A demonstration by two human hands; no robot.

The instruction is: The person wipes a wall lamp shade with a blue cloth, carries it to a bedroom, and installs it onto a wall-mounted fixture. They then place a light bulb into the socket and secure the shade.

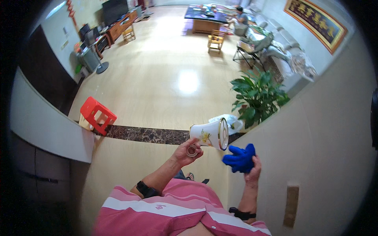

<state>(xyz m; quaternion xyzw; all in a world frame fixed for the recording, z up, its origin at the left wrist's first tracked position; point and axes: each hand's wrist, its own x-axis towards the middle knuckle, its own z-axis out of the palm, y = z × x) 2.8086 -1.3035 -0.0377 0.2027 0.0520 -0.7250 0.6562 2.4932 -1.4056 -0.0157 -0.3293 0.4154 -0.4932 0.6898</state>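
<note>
My left hand (186, 154) is closed at the narrow end of a white lampshade-like piece (202, 136) with gold rims and a yellow flower pattern. The piece lies on its side in the air, its wide end facing right. A small round clear ring (191, 151) shows at the same hand's fingers. To the right, my right hand (254, 170) grips a bunched blue cloth (240, 158), a little apart from the white piece. Part of the right fingers is hidden by the cloth.
Just beyond the white piece is a white plastic bag (235, 125) beside a leafy potted plant (258, 96). A red plastic stool (98, 114) stands left by a dark marble floor strip (145, 134). A wall (315, 145) runs along my right. Far off, a person (240, 17) sits near a table (204, 15).
</note>
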